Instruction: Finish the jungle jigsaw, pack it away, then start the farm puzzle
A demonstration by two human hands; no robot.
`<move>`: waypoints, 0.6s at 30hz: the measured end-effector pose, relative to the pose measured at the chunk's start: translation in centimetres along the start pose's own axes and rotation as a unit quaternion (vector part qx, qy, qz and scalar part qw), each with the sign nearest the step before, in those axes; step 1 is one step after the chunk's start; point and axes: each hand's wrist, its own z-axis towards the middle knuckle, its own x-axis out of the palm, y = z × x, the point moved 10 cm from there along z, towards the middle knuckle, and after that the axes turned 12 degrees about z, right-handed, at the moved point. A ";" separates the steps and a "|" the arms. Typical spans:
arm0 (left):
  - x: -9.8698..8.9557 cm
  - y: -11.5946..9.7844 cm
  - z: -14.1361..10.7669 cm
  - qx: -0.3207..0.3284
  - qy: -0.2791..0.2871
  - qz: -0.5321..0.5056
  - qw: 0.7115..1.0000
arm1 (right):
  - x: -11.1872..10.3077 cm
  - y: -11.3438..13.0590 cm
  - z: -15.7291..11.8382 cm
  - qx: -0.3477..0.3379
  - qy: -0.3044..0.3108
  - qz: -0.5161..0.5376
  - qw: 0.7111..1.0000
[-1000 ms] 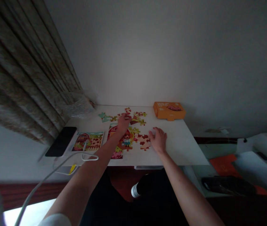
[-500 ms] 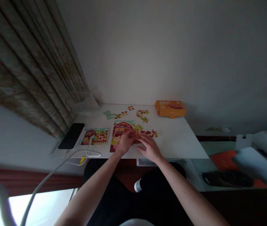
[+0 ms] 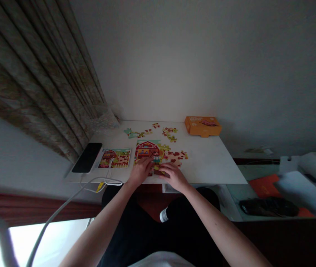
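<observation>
A partly joined jigsaw puzzle [image 3: 147, 145] with a red barn, a farmer figure and a spotted cow lies on the white table. My left hand [image 3: 141, 170] rests on its lower left part, fingers stretched flat over the pieces. At the puzzle's lower edge, my right hand [image 3: 174, 176] has thumb and fingers around a brown and yellow-green puzzle piece [image 3: 159, 172]; the fingers partly cover it. Left of the puzzle lies a picture card [image 3: 121, 157] of the same farm scene. Loose puzzle pieces [image 3: 171, 138] are scattered behind.
A black phone [image 3: 87, 157] lies at the table's left, near a white cable [image 3: 91, 180] crossing the front edge. An orange box [image 3: 203, 126] stands at the back right, and clear plastic wrap [image 3: 104, 120] at the back left. Beside the table is a lower glass shelf [image 3: 247, 174] with items.
My left hand has moved left and slightly down, uncovering the farmer figure. My right hand has shifted slightly left, down to the puzzle's lower edge. The view has tilted a little.
</observation>
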 end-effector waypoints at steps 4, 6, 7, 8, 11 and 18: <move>-0.9 0.1 -1.6 0.043 -0.013 0.066 0.997 | 0.6 0.1 0.1 0.007 0.033 -0.025 0.999; -0.8 0.1 -1.9 0.048 -0.014 0.072 0.996 | 0.7 0.1 0.1 0.014 0.037 -0.038 0.999; -0.8 0.0 -2.0 0.047 -0.013 0.073 0.996 | 0.7 0.1 0.0 0.017 0.039 -0.041 0.998; -0.7 0.0 -2.0 0.046 -0.012 0.076 0.996 | 0.8 0.2 0.0 0.019 0.043 -0.043 0.998; -0.6 -0.3 -2.0 0.043 -0.007 0.082 0.996 | 0.9 0.5 -0.1 0.020 0.055 -0.054 0.997; -0.5 -0.5 -2.3 0.043 -0.013 0.096 0.994 | 1.4 1.8 0.0 -0.007 0.072 -0.093 0.993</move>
